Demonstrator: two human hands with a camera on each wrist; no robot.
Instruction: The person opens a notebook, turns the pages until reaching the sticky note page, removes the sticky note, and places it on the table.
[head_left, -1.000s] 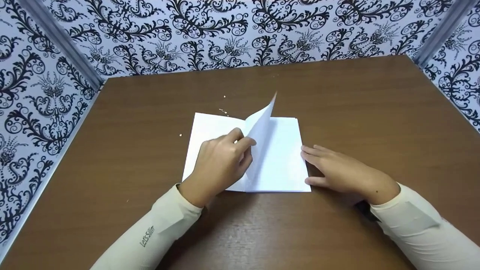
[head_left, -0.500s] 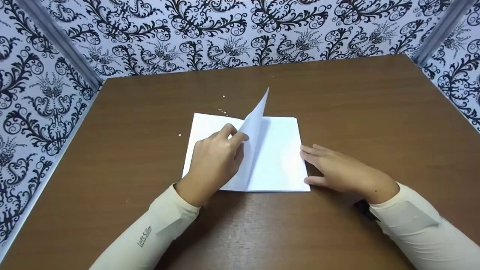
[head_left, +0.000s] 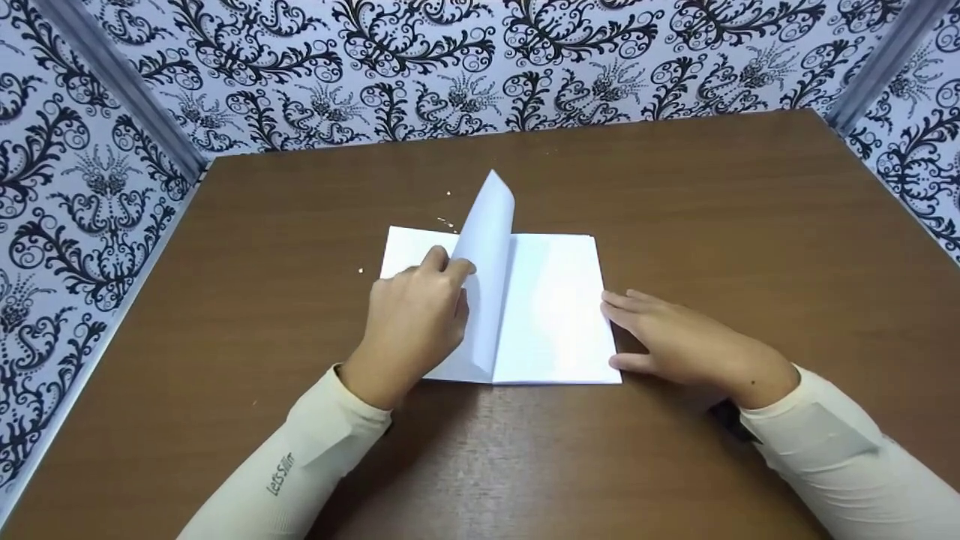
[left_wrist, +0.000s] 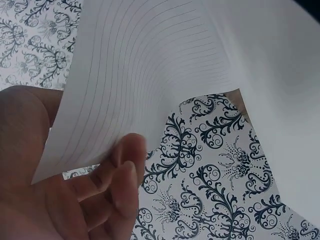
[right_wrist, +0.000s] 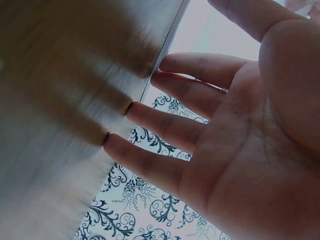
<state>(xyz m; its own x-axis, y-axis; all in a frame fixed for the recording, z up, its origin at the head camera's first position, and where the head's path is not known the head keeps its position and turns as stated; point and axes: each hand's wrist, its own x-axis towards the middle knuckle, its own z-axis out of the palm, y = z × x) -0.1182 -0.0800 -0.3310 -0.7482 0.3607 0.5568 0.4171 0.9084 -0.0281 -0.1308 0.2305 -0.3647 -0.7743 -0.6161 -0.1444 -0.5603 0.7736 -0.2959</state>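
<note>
Head view shows our notebook (head_left: 555, 307) lying open near the middle of the table (head_left: 645, 180), and we judge the step in hand to be a page turn. Our left hand (head_left: 415, 315), fingers bent, has a narrow grip on the raised page (head_left: 486, 296); the next move probably calls for guiding it flat leftward. Our right hand (head_left: 679, 337) holds nothing, its extended fingertips touching the notebook's right edge.

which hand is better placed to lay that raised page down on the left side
Probably the left hand: it holds the raised page, over the left side of the open notebook. The right hand lies at the right edge, apart from that page.
</note>
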